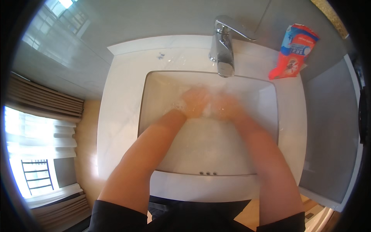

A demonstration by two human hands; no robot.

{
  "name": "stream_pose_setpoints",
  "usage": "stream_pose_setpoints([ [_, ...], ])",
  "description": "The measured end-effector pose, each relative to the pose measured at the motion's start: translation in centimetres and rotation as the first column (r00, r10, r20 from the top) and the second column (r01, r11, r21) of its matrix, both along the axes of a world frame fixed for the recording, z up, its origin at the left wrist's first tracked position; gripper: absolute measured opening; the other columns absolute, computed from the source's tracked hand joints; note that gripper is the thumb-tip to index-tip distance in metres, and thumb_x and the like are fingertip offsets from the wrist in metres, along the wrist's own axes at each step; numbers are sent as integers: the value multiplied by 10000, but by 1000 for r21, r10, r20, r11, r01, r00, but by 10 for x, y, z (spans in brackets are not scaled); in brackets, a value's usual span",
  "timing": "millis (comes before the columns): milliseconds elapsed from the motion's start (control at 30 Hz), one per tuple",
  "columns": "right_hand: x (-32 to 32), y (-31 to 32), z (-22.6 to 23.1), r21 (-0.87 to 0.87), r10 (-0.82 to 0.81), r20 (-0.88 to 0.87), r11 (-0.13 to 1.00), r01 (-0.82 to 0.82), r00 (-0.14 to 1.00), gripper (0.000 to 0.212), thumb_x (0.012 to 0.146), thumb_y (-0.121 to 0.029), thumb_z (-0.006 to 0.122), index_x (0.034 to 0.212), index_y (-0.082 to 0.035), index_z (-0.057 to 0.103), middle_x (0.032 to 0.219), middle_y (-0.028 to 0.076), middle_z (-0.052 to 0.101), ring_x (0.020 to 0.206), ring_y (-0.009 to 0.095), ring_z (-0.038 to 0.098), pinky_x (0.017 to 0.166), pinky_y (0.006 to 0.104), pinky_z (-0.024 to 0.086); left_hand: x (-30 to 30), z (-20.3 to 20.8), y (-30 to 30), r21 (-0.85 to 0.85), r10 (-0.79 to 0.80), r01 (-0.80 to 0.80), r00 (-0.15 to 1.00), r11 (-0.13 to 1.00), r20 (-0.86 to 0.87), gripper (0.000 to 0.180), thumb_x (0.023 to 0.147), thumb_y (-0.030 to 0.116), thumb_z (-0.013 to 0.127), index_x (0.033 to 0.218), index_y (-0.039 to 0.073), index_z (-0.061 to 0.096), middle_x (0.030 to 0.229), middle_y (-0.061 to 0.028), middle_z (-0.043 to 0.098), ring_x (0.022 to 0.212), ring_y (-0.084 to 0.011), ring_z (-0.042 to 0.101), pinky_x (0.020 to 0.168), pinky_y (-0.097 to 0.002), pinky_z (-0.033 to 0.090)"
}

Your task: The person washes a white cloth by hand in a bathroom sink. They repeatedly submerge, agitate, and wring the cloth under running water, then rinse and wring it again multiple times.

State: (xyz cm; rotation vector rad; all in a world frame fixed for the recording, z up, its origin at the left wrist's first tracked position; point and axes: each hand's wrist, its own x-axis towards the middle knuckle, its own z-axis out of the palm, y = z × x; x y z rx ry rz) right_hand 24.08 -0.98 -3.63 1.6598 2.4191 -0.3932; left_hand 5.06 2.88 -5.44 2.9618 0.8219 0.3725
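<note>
Both my forearms reach into a white rectangular sink [208, 158], and the hands are side by side below the spout. Motion and cloudy water blur my left hand [196, 101], so its fingers do not show clearly. My right hand [225, 105] is just as smeared, close beside the left. A whitish patch shows between the two hands; whether it is foam, water or some object I cannot make out. Bubbles sit by the left wrist. Over the sink's back edge stands a chrome single-lever faucet [225, 50], apart from both hands.
A red and blue soft packet [293, 52] stands at the back right of the white countertop [119, 116], near the wall. Water drops lie on the counter left of the faucet. A grey framed panel [330, 135] borders the right side. Curtains [44, 94] and a window are at left.
</note>
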Motion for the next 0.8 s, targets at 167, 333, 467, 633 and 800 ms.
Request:
stream_pose_setpoints([
  [167,6,-4,-34,133,-53,-159,988,75,986,356,868,-212,581,1193,-70,613,1163,192,651,1101,343,615,959,499,458,0,-29,-10,-69,144,-135,977,988,154,499,773,166,639,1265,138,557,1172,-105,596,1142,-290,552,976,-457,425],
  [333,-26,-44,9,-70,-202,29,977,203,979,549,852,-151,560,1398,-175,506,1412,181,493,1346,339,441,1105,509,361,2,-1,-41,-302,273,-356,919,885,-284,807,688,85,675,1453,135,420,1411,-130,513,1333,-319,452,1087,-481,361],
  [467,-21,-81,42,-259,-247,-78,941,220,966,686,831,-194,582,1488,-196,384,1535,182,340,1428,365,306,1139,498,320,-24,51,-79,-644,91,-198,977,739,-195,809,665,65,683,1435,115,441,1418,-154,516,1332,-328,458,1082,-458,376],
  [633,9,-89,40,-538,-189,-308,843,-7,932,740,783,-252,652,1474,-140,413,1505,209,401,1380,355,391,1080,464,393,-40,66,-107,-860,-14,-64,997,507,-82,723,658,84,706,1358,89,528,1317,-151,606,1231,-296,553,1024,-415,433],
  [800,10,-99,62,-619,-167,-210,786,1,963,635,757,-266,706,1358,-117,561,1320,169,599,1237,299,552,1036,428,426,-47,48,-103,-933,-19,-25,999,360,-34,658,657,109,740,1296,78,585,1253,-150,651,1156,-285,595,982,-398,456],
])
